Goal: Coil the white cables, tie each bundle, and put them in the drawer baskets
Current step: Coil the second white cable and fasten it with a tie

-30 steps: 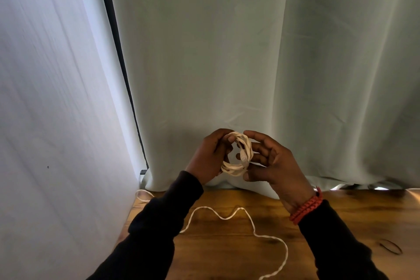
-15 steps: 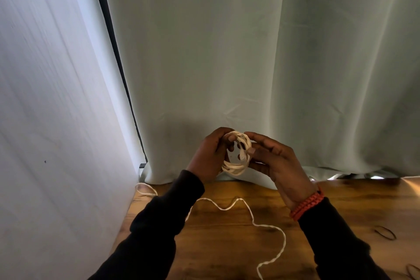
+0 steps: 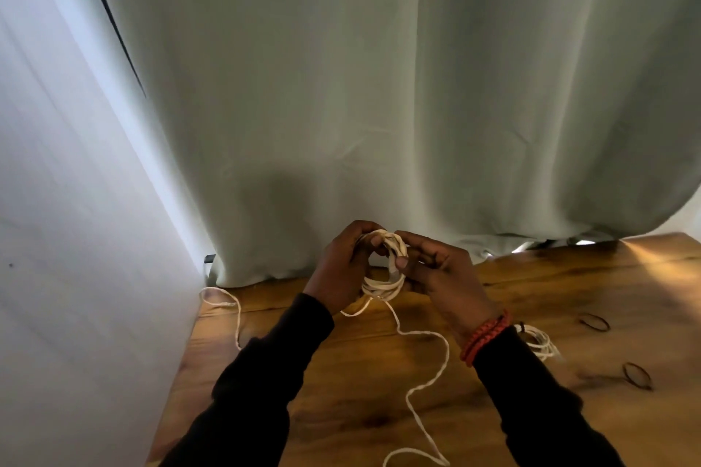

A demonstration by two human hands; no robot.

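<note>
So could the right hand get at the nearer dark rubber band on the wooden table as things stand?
Probably not right away. The right hand is pinching the coiled white cable together with the left hand. The dark rubber band lies bare on the wooden table, right of that sleeve.

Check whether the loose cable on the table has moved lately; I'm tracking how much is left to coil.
Yes. The loose cable has been drawn in toward the far edge of the table, up toward the coil.
</note>
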